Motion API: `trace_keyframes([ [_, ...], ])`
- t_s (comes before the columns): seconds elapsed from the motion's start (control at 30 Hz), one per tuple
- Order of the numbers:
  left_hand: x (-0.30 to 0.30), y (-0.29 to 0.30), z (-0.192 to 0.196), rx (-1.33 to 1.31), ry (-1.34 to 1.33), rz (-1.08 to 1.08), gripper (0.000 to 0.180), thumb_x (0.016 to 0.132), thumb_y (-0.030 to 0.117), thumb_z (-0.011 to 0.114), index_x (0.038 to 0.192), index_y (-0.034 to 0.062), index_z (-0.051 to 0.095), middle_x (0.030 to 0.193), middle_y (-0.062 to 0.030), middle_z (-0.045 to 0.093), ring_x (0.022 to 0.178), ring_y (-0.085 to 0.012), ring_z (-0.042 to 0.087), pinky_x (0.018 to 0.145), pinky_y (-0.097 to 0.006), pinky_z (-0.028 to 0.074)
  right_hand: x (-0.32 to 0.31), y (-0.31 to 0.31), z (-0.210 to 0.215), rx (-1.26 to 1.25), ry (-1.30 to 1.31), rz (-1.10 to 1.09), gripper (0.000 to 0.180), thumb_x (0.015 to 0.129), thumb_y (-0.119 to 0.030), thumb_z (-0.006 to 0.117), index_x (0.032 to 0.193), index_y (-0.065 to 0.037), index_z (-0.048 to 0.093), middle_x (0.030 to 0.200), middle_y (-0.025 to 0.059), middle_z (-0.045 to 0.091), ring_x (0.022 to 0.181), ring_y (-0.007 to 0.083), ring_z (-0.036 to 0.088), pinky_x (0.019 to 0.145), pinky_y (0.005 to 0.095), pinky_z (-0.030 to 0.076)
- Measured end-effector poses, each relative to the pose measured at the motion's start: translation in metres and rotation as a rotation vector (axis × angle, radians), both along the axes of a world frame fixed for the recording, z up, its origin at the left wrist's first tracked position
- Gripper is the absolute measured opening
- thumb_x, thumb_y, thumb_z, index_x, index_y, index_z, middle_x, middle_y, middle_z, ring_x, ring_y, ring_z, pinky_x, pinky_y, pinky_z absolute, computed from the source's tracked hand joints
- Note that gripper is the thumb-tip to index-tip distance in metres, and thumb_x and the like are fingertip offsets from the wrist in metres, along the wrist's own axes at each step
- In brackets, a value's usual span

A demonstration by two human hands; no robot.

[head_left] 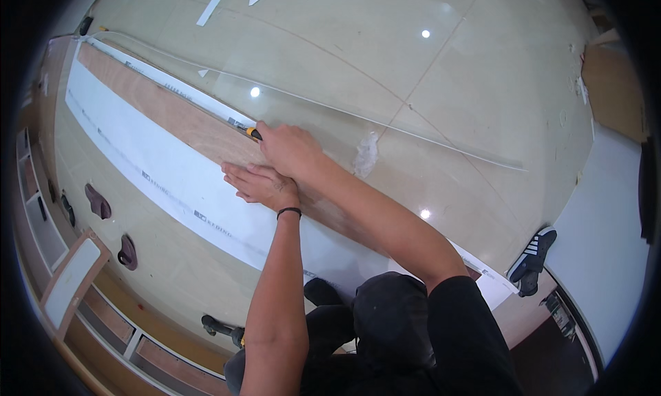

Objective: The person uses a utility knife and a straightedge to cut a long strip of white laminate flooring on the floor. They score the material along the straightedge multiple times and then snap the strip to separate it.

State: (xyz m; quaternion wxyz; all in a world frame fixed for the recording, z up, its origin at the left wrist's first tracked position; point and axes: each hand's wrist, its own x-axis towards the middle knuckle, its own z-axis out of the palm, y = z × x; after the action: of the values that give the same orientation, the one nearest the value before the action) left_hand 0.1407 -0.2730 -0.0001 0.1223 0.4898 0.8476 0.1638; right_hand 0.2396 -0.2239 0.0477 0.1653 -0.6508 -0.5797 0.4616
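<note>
- Right hand (292, 148): fingers wrapped around a yellow-and-black utility knife (254, 132) at the wooden strip's (165, 107) far edge.
- Left hand (260, 187): flat, fingers nearly together, by the strip's near edge.

right sleeve (468, 320): black, short | left wristband (289, 209): thin, black | trousers (392, 320): dark

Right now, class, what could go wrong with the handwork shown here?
The right hand holds a yellow-and-black tool, apparently a cutter; if it slipped, it might nick the left hand close by. The long brown wooden strip beneath could also shift if pressed unevenly, pulling the tool off line.
</note>
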Motion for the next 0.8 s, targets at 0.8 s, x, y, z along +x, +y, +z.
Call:
trace_keyframes([
  [0.8, -0.004, 0.001, -0.003, 0.037, -0.009, -0.022, 0.060, 0.104, 0.043, 0.023, 0.156, 0.0131, 0.020, 0.160, -0.0150, 0.025, 0.148, -0.0365, 0.018, 0.116, -0.059, 0.012, 0.000, -0.012, 0.013, -0.031, -0.115, 0.047, 0.036, 0.086, -0.029, 0.067, 0.108, -0.002, 0.057, 0.091, 0.0176, 0.070, 0.088, 0.0317, 0.071, 0.073, 0.0423, 0.058],
])
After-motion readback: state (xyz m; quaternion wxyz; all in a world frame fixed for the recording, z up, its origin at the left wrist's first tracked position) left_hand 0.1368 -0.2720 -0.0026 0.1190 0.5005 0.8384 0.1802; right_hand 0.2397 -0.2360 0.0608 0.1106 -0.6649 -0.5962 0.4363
